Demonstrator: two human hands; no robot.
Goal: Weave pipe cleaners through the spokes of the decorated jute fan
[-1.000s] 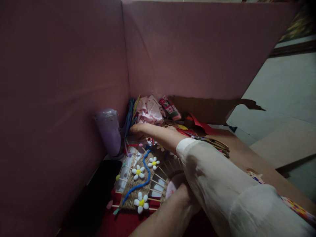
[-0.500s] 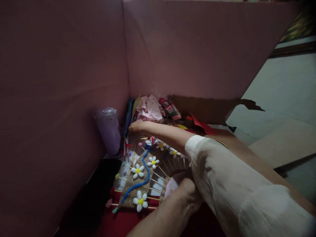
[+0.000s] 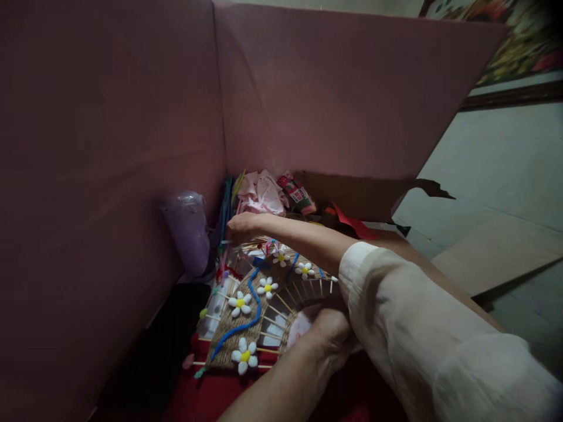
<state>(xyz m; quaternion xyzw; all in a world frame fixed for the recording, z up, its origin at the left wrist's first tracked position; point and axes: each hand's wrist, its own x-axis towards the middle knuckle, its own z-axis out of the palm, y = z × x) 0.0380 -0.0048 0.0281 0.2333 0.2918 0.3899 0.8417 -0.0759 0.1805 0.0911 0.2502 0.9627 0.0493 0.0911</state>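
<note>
A craft fan (image 3: 235,337) of thin sticks woven with brown twine spreads out in front of me. White daisies with yellow centres and a wavy blue strip decorate it, and small coloured blobs cap its stick ends. At its narrow base my left hand (image 3: 332,331) grips the fan, its fingers mostly hidden behind my right sleeve. My right arm crosses above it. Beyond the fan's far edge, my right hand (image 3: 243,227) is closed beside a bundle of blue and green strips (image 3: 227,196). Whatever its fingers hold is hidden.
On the left stands a purple plastic-wrapped pack (image 3: 189,234), with a black flat object (image 3: 176,328) nearer. Pink cloth (image 3: 261,193) and a printed packet (image 3: 297,192) lie in the corner. Pink panels (image 3: 352,94) rise behind; red paper (image 3: 352,221) lies to the right.
My view has tilted up slightly, showing more of the wall picture. My right hand has shifted slightly at the strips, and a red strip below it looks moved. The left hand keeps its place on the fan.
</note>
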